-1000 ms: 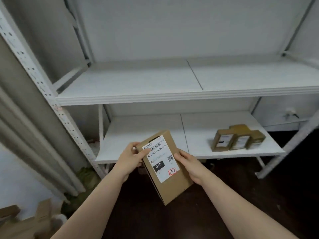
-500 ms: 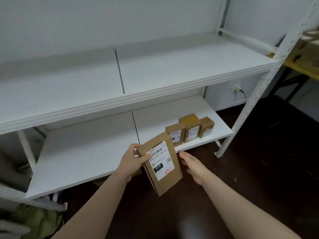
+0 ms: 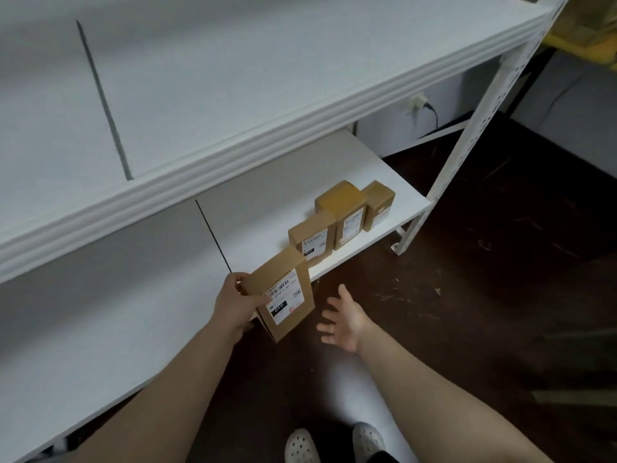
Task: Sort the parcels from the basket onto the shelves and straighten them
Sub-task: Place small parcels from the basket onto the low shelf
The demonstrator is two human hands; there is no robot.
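the white upper shelf [image 3: 300, 78] fills the top of the view, and nothing shows on it. under it the lower shelf [image 3: 100, 312] runs out to the right above a dark floor [image 3: 500, 279]. a row of three brown boxes [image 3: 345, 215] stands upright at the right end of the lower shelf, side by side near its front edge, labels facing out. they look lined up so the labels can be read from the aisle, though the row steps back a little toward the right.

the parcel [image 3: 283, 295] hangs at the front edge of the lower shelf, just left of that row and not yet set down. it is upright and a bit tilted, its label [image 3: 285, 300] turned outward like the others, so it seems meant for the next place in line. the left hand [image 3: 235, 307] carries it alone, fingers and thumb curled round its left edge. the right hand [image 3: 344, 317] is off the parcel, just beside it, fingers spread wide and holding nothing, probably ready to steady or square it.
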